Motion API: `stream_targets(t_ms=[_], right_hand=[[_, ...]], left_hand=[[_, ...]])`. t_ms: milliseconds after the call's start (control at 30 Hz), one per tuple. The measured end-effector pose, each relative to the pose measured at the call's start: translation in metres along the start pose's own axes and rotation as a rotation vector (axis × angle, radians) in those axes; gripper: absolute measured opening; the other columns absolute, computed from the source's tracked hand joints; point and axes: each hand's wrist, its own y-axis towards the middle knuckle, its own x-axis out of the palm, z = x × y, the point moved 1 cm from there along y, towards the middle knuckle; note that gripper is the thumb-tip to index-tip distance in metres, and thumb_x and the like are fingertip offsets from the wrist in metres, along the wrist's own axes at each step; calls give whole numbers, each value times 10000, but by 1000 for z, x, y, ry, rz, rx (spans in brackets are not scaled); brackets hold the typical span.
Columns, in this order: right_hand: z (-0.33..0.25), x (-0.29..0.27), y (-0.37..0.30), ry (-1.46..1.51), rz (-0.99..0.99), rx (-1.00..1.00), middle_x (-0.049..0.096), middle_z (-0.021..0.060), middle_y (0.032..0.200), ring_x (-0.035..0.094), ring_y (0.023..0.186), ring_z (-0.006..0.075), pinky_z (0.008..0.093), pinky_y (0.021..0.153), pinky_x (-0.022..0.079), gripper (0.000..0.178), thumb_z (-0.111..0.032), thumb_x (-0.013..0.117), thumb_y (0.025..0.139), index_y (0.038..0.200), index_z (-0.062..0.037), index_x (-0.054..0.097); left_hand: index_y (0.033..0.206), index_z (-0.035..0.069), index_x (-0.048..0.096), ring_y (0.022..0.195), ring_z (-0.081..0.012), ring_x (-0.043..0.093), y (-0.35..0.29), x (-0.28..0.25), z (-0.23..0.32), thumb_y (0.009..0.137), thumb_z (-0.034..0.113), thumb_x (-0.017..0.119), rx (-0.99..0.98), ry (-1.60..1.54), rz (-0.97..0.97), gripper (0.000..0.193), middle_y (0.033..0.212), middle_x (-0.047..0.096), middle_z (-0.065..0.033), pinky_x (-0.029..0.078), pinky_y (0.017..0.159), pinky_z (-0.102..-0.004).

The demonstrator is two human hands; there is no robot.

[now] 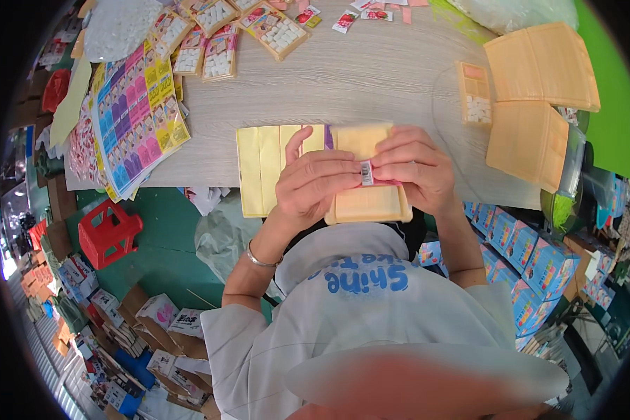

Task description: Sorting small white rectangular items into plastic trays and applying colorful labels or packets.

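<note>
Between my two hands is a small pink and white packet with a barcode (366, 173), which the fingertips of both hands pinch from either side. My left hand (318, 178) is closed on its left end, one finger raised. On the other end my right hand (418, 168) is closed too. Below the packet, at the table's front edge, lies a cream-coloured shallow tray (368, 204); a blurred cream panel (359, 140) shows just beyond the fingers. Partly under my left hand is a yellow sheet with fold lines (257, 171) and a purple strip at its right end.
Printed colourful card sheets (143, 119) are stacked at left. Trays filled with white pieces (276, 31) stand at the back left, near small sachets (344, 22). Cream trays (528, 143) pile up at right by one part-filled tray (475, 98). A red stool (109, 234) is on the floor.
</note>
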Motion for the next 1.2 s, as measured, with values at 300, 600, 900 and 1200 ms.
stream_targets(t_ms=[300, 600, 900, 1200], right_hand=[[8, 18, -20, 182, -24, 271, 679, 91, 1004, 676, 898, 243, 341, 832, 541, 225, -33, 792, 809, 1019, -40, 709], [16, 17, -29, 468, 277, 549, 603, 80, 1202, 618, 1005, 136, 303, 910, 504, 435, 18, 585, 949, 1371, 24, 479], [34, 30, -32, -422, -87, 533, 616, 114, 1193, 597, 1053, 269, 403, 938, 456, 405, -84, 734, 851, 1240, -47, 627], [61, 42, -47, -500, -184, 518, 604, 78, 1026, 540, 1022, 308, 443, 914, 407, 219, -156, 741, 839, 1034, -91, 666]], left_hand=[[1098, 13, 710, 951, -195, 691, -9, 8, -21, 872, 39, 761, -396, -444, -108, 233, 1035, 726, -99, 547, 850, -315], [1440, -24, 472, 1174, -217, 600, 147, -146, -200, 985, 337, 690, -756, -630, 278, 621, 1323, 586, -201, 525, 914, -318], [1221, 91, 690, 1030, -277, 644, 20, -37, -122, 756, 435, 854, -354, 314, -254, 601, 1018, 712, -112, 433, 998, -416], [939, 118, 704, 997, -246, 559, -29, -9, -96, 855, 277, 776, -300, 518, -230, 193, 884, 642, -27, 315, 1021, -456]])
